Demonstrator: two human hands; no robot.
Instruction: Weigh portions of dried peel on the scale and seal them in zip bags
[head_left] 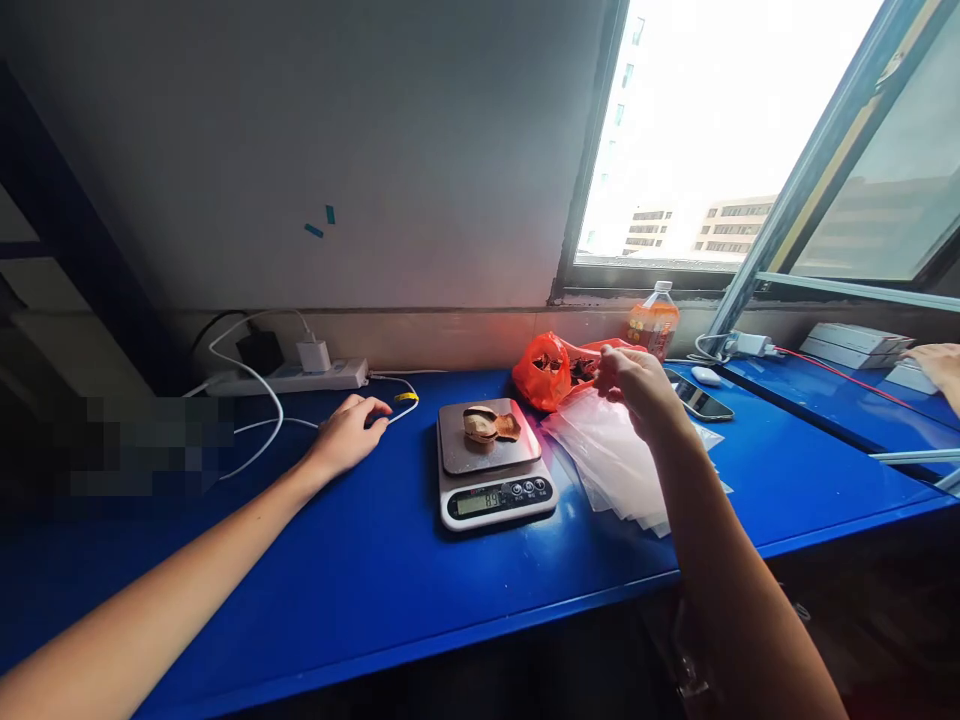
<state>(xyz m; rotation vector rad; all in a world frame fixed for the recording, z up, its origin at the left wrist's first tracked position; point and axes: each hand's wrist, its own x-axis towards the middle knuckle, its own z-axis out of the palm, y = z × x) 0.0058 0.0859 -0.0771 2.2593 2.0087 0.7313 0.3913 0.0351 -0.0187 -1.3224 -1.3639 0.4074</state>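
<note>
My left hand point(351, 435) rests on the blue table, fingers loosely bent and thumb apart, with nothing in it. To its right stands a kitchen scale point(491, 488) whose display seems to read 89. On the scale's metal plate lie a few curled, dried brown peel pieces point(481, 424). My right hand point(637, 385) is at the mouth of a red plastic bag point(544, 378), its fingers drawn together. What those fingers pinch is hidden. Dark dried pieces point(581, 370) show inside the bag. Below my right hand lie several clear plastic bags point(611, 465).
A phone point(701, 395), a white earbud case point(705, 376) and a drink bottle point(656, 320) are on the right. A power strip point(322, 376) with chargers and white cables runs along the wall at left. Another person's hand point(937, 368) touches white boxes point(855, 345) at far right.
</note>
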